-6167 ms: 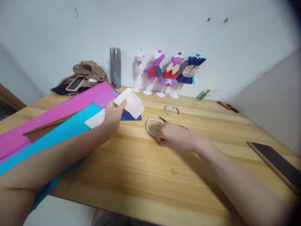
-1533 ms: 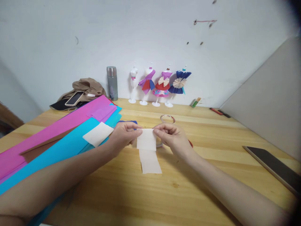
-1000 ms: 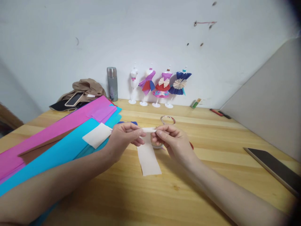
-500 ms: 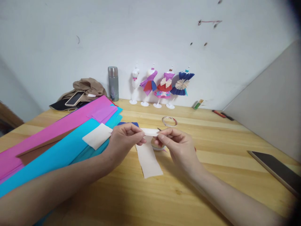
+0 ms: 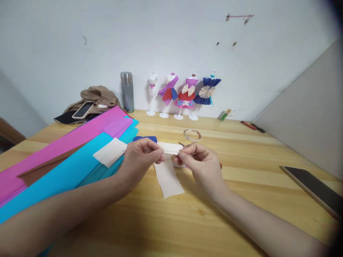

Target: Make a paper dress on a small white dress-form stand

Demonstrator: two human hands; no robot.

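A cream strip of crepe-like paper [image 5: 169, 180] hangs between my hands over the table, its top end folded into narrow creased bands. My left hand [image 5: 144, 157] pinches the left end of the fold between thumb and fingers. At the right end, my right hand [image 5: 199, 160] pinches the same fold. Behind my right hand lies a roll of tape, mostly hidden, with a dark pointed tip [image 5: 181, 144] showing above the fingers. Dark blue folded paper [image 5: 146, 138] lies just beyond my left hand.
Pink paper [image 5: 66, 142], blue paper [image 5: 66, 178] and a cream piece [image 5: 109, 152] lie left. Behind stand several small dress forms [image 5: 189, 94] and a flask [image 5: 127, 92]. A tape ring [image 5: 192, 134] is mid-table, a tablet [image 5: 314, 189] right, a phone [image 5: 83, 110] on a cap back left.
The folded top of the strip has tilted so that more of its creased face shows between my fingers. Both hands keep their pinch. The whole view has shifted slightly.
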